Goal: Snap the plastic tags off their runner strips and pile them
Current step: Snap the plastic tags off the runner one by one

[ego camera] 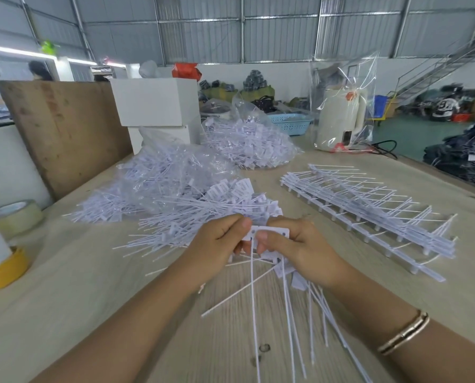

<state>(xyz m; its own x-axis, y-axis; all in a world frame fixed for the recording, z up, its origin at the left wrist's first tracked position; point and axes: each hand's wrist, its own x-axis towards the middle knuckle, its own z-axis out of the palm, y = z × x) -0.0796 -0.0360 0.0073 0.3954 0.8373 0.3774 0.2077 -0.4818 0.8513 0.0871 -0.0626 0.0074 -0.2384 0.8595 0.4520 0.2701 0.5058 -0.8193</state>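
Mid-job: big pile of loose tags [203,214] done far-left; runner strips [369,214] stacked right, w/ tails left. Left hand [217,244] & right hand [294,244] grips both pinch a tag strip [269,233].

1. We see a pale wood-grain table [92,286].
2. On it lie a loose tag pile [192,214], two clear bags of tags [247,142], and stacked runner strips [369,214] at right.
3. Tape rolls [12,217] sit at left; a white box [156,102] and a bagged kettle [341,120] stand farther back.
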